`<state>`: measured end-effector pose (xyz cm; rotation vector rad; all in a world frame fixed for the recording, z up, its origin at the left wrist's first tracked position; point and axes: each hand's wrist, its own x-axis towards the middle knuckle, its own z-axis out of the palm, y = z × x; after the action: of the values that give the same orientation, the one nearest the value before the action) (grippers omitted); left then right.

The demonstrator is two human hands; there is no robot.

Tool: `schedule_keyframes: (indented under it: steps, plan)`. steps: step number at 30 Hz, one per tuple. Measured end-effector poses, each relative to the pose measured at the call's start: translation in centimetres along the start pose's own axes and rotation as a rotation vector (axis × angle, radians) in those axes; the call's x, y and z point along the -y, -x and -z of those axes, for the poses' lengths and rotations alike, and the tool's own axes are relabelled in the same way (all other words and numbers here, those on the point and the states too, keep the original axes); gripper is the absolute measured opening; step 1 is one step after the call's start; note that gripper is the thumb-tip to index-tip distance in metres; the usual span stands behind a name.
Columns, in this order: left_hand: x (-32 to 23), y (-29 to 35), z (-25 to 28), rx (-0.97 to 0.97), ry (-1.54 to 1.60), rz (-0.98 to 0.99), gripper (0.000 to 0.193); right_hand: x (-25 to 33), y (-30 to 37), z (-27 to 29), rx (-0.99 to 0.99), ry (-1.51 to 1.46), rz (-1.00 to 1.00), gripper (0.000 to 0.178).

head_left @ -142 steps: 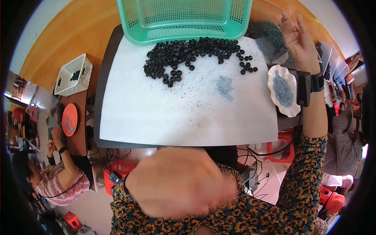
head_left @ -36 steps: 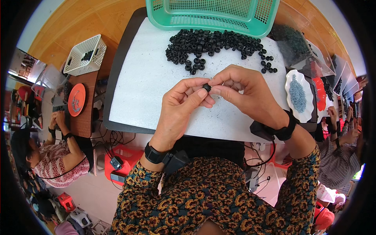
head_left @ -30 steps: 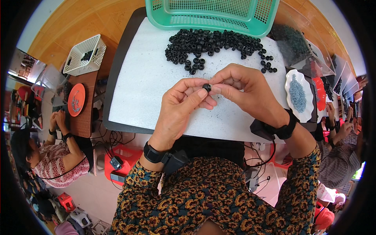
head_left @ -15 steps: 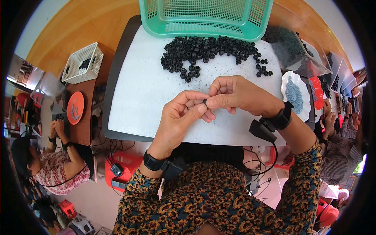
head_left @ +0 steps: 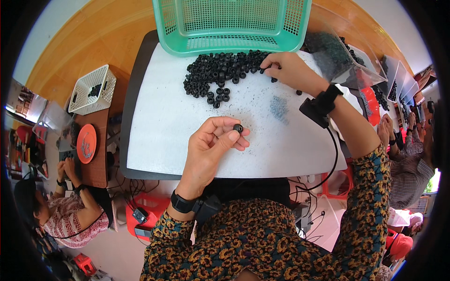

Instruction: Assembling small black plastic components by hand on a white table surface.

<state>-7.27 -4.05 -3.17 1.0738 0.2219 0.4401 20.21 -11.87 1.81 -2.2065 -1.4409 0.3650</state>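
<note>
White mat (head_left: pixel 164 122): left hand (head_left: pixel 211 150) pinches one black ring (head_left: pixel 238 128); right hand (head_left: pixel 290 71), fingers curled, picks at the large remaining pile (head_left: pixel 220 75).

This is a small assembly workshop where people sort and fit tiny parts by hand. A white-topped bench (head_left: pixel 187 140) carries a heap of small black rubber rings (head_left: pixel 218 75), with a green plastic mesh basket (head_left: pixel 232 23) at twelve o'clock. At nine o'clock a second person (head_left: pixel 65 215) sits at another bench with a white basket (head_left: pixel 91 89) and an orange dish (head_left: pixel 86 143). At three o'clock more workers sit along a row of trays (head_left: pixel 396 79) and clear bags of parts (head_left: pixel 335 54).
</note>
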Motion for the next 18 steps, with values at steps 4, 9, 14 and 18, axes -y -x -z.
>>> schedule_keyframes:
  steps: [4,9,14,18]
  plan:
    - [0.0,0.1,-0.2,0.011,-0.007,-0.011,0.02,0.1,-0.1,-1.2,-0.095,0.251,0.073,0.014]
    - [-0.1,0.1,-0.1,0.023,0.002,-0.01,0.02,0.8,0.0,-1.8,-0.137,0.384,0.196,0.008]
    - [0.0,0.0,-0.1,0.011,0.006,-0.016,0.02,0.8,0.5,-1.8,-0.158,0.303,0.244,0.007]
    - [0.0,0.0,0.0,0.017,0.0,-0.019,0.021,0.4,0.1,-1.7,-0.129,0.178,0.181,0.01]
